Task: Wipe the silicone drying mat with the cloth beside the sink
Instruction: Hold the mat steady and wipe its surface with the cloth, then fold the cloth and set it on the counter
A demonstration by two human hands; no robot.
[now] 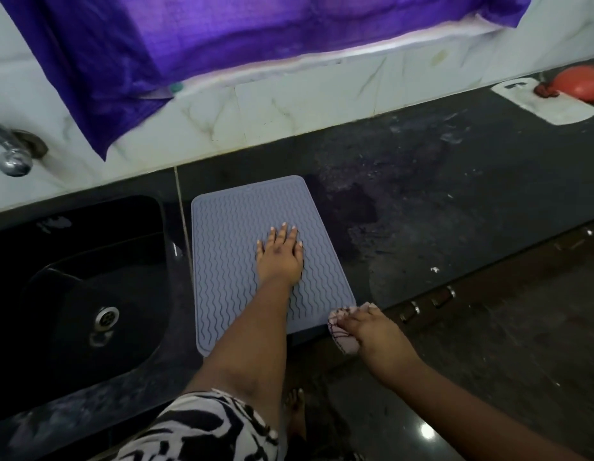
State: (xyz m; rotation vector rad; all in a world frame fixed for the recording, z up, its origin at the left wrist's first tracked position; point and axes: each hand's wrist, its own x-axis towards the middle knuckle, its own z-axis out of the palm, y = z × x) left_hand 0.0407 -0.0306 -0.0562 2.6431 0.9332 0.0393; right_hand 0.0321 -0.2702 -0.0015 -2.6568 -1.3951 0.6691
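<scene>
A grey silicone drying mat (229,247) with wavy ridges lies on the dark counter, just right of the sink. My left hand (279,252) rests flat on the mat's right half, palm down, fingers spread, holding nothing. My right hand (372,331) sits at the mat's near right corner, at the counter's front edge. It grips a bunched pale cloth (339,331) with dark lines. The cloth touches or overlaps that corner; part of it is hidden under my fingers.
A black sink (82,294) with a metal drain lies to the left, a tap (12,151) above it. The dark counter (438,201) stretches right with wet patches. A white board (548,104) and a red object (578,83) sit far right. A purple curtain hangs above.
</scene>
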